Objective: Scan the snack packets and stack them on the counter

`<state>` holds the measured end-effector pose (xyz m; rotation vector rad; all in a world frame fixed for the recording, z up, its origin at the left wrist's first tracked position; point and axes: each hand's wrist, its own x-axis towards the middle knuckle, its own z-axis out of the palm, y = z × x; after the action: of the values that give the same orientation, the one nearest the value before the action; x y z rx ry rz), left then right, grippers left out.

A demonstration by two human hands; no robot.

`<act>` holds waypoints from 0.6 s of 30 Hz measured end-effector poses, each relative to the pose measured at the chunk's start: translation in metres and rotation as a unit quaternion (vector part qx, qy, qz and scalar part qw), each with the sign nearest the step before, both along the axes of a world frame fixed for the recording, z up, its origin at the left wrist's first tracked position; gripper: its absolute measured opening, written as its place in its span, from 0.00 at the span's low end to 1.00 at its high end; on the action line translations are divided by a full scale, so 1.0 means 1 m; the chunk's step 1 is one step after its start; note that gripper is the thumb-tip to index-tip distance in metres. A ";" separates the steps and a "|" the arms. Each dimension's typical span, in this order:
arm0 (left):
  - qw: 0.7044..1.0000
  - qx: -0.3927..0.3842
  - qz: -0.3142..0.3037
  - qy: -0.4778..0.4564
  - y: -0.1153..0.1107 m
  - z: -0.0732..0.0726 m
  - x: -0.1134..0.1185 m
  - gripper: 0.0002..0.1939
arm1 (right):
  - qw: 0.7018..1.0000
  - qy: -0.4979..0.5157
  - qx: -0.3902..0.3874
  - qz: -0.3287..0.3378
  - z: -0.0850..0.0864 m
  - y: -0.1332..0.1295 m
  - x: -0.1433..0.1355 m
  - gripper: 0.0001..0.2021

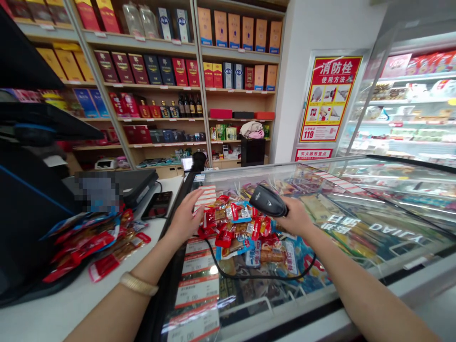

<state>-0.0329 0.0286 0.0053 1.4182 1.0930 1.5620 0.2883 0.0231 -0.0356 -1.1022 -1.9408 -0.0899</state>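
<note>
A black barcode scanner [268, 201] is gripped in my right hand [295, 216], its head pointing left above a heap of snack packets [237, 223]. The small packets are red, blue and clear, and they lie on the glass lid of a chest freezer [245, 292]. From the scanner a black cable [249, 277] loops over the glass in front of the heap. My left hand [186, 214] is at the heap's left edge with its fingers stretched out and apart, and nothing shows in it. A gold-coloured bracelet [138, 284] is on my left wrist.
More snack packets [96, 242] are piled on the white counter [42, 313] at left, beside a dark monitor and stand [32, 199] and a phone [157, 205]. Price labels [197, 287] line the freezer's left side. Behind it are shelves of boxes [153, 69] and a person's head [199, 161].
</note>
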 end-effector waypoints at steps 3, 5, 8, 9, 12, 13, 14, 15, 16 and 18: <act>0.983 0.072 0.151 0.075 -0.004 0.019 -0.025 0.15 | 1.000 -0.006 -0.003 -0.006 -0.001 0.000 0.000 0.11; 0.927 0.113 0.304 0.187 -0.011 0.031 -0.050 0.13 | 1.000 -0.011 -0.005 -0.005 -0.001 0.000 -0.001 0.10; 0.809 0.130 0.514 0.253 -0.024 0.040 -0.090 0.14 | 1.000 -0.018 -0.008 0.003 -0.002 0.000 -0.002 0.09; 0.787 0.115 0.557 0.239 -0.026 0.041 -0.103 0.15 | 1.000 -0.020 -0.011 0.005 -0.003 0.000 -0.003 0.09; 0.779 0.021 0.601 0.177 -0.029 0.041 -0.129 0.19 | 0.999 -0.025 -0.024 0.006 -0.006 0.000 -0.004 0.10; 0.783 -0.006 0.599 0.167 -0.028 0.040 -0.134 0.20 | 0.999 -0.027 -0.027 0.006 -0.007 0.001 -0.004 0.10; 0.786 -0.028 0.595 0.165 -0.028 0.040 -0.137 0.20 | 0.999 -0.030 -0.028 0.007 -0.009 0.001 -0.005 0.10; 0.790 -0.045 0.588 0.169 -0.027 0.040 -0.138 0.20 | 0.999 -0.032 -0.027 0.008 -0.009 0.001 -0.005 0.11; 0.794 -0.059 0.580 0.174 -0.027 0.041 -0.137 0.20 | 0.999 -0.034 -0.024 0.009 -0.010 0.001 -0.006 0.11; 0.800 -0.078 0.574 0.156 -0.029 0.043 -0.134 0.19 | 0.999 -0.037 -0.017 0.012 -0.010 0.001 -0.006 0.11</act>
<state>-0.1670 0.0000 0.0485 0.8699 2.5256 1.9226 0.2821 0.0240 -0.0459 -1.1127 -2.0278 -0.0864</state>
